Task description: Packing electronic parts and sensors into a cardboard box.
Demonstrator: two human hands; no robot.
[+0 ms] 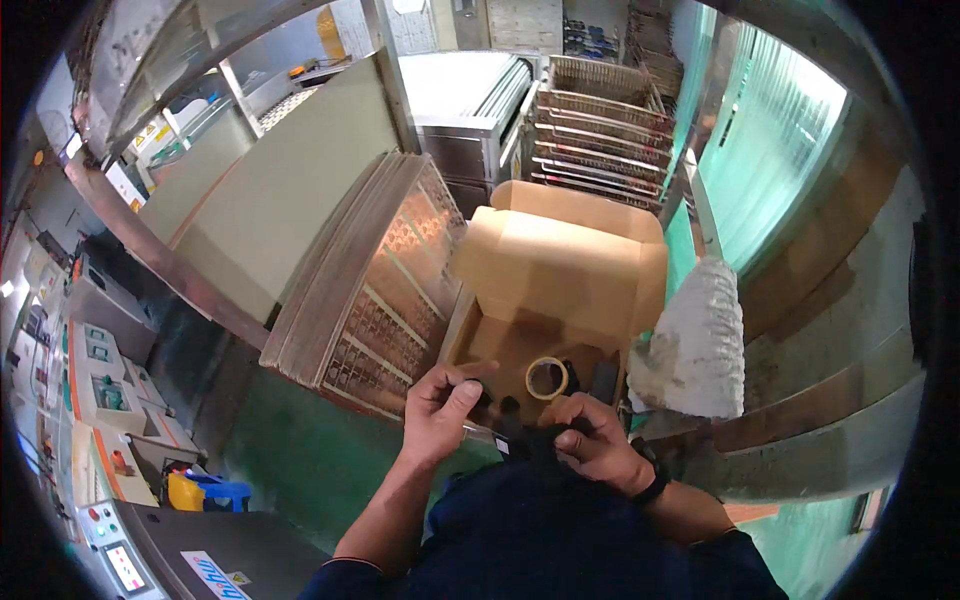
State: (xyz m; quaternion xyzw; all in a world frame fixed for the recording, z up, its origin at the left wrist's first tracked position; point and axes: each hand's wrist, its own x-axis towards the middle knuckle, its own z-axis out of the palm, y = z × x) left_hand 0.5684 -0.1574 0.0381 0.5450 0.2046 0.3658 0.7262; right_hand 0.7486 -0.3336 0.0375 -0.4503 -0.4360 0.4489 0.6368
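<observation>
My left hand [440, 405] is over the near left edge of an open cardboard box [565, 245], thumb and fingers pinched together. A small dark bit shows by its fingertips, too unclear to name. To its right, my right hand [600, 445] has its fingers closed at a black, soft-looking thing [543, 452], which blends into my dark clothing. A dark band sits on the right wrist. Inside the box, just beyond my hands, lies a roll of yellowish tape [546, 378], with a dark block-like object [605, 378] to its right.
Left of the box leans a thick stack of framed panels [380, 290] with a copper-coloured pattern. A white ridged bundle [695, 345] stands at the right. Behind are wire racks [600, 130]. A grey machine with a control panel [120, 555] and a blue plastic stool [222, 492] are at lower left.
</observation>
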